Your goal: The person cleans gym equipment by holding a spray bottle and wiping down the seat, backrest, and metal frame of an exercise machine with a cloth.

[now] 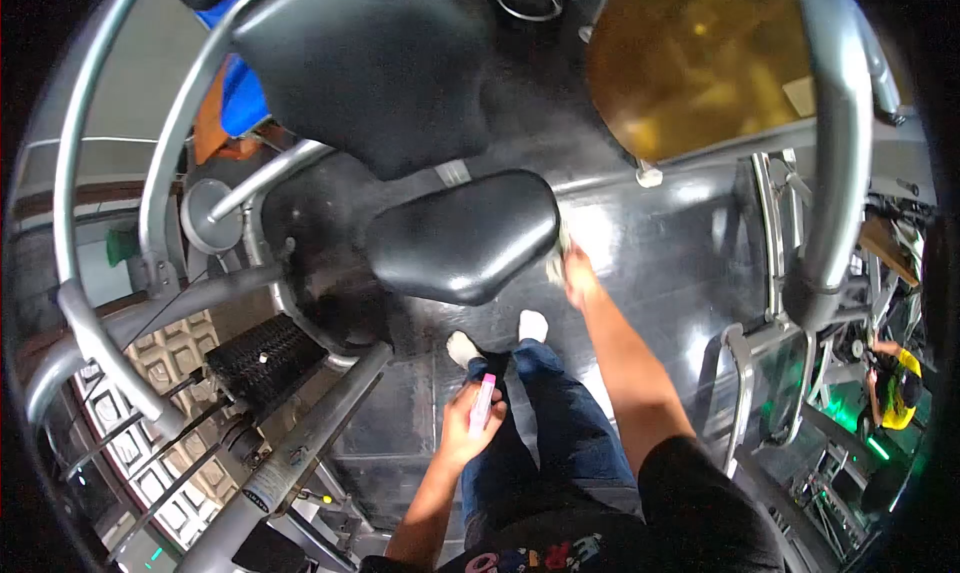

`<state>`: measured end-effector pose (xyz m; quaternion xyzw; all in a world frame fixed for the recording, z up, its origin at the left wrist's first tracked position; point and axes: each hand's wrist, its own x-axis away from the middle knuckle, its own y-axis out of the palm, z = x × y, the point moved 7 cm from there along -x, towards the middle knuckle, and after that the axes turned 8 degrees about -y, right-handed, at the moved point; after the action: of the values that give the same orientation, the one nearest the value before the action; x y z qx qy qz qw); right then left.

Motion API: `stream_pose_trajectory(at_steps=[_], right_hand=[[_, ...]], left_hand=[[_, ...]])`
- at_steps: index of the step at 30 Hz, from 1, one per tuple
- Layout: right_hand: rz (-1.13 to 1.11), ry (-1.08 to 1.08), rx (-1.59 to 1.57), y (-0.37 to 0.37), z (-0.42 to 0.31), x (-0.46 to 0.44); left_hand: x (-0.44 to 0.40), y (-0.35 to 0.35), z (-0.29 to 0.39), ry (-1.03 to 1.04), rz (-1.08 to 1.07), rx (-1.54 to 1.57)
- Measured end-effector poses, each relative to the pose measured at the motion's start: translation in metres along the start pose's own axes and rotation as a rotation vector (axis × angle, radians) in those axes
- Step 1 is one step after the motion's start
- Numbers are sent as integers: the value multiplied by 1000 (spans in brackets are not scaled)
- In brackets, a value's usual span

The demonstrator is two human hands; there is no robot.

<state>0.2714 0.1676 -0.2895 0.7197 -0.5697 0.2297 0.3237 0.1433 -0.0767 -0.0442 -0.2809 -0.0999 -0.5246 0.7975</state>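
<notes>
Where a glossy black padded seat (465, 238) ends, a pale cloth (555, 266) in hand

While the left hand (466, 425) has its fingers wrapped around a slim pink-and-white container (483, 403) short of the seat's near edge, the right hand (578, 278) pinches the cloth at the right edge; contact with the seat I cannot tell. Beyond the far edge stands a broad black padded backrest (370, 68).

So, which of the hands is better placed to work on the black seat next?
Probably the right hand: it's at the edge of the black seat, apparently holding a pale cloth. The left hand is away from the seat, holding a pink item.
</notes>
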Motion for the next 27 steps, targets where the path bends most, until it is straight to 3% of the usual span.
stream_pose_trajectory(at_steps=[1, 2, 3, 4, 5, 6, 7, 8, 9, 11, 15, 17, 19, 21, 22, 25, 27], right_hand=[[-1, 213, 26, -9, 32, 22], [-31, 287, 36, -14, 64, 43], [-455, 350, 490, 14, 43, 94], [-671, 467, 476, 8, 69, 118], [-648, 242, 415, -17, 150, 94], [-662, 346, 541, -9, 123, 130], [-768, 171, 609, -8, 106, 149], [-733, 344, 508, -20, 108, 160], [-708, 324, 524, -23, 92, 170], [-823, 229, 178, -22, 58, 190], [-745, 130, 363, 11, -49, 228], [-807, 226, 53, 52, -106, 256], [-823, 117, -58, 88, -147, 270], [-855, -4, -179, 128, -200, 289], [-807, -52, -189, 145, -219, 294], [-936, -215, -87, 183, -263, 297], [-949, -314, -50, 200, -292, 299]], left_hand=[[7, -6, 1, -15, -7, -17], [14, -14, 6, 7, 18, -19], [20, -20, 8, -36, 13, -18], [28, -25, 10, -80, 9, -17], [35, -33, 20, -59, 31, -17], [42, -41, 29, -67, 48, -28], [49, -48, 37, -73, 64, -39], [56, -55, 49, 84, 133, -56], [62, -60, 60, 107, 150, -55], [73, -70, 72, -20, 161, 31], [75, -82, 102, 47, 222, 82], [67, -90, 122, 101, 261, 57], [56, -101, 143, 148, 302, 42], [47, -118, 182, 399, 425, -59], [40, -125, 191, 380, 423, -38], [18, -148, 223, 418, 393, 4], [5, -165, 246, 560, 454, -38]])
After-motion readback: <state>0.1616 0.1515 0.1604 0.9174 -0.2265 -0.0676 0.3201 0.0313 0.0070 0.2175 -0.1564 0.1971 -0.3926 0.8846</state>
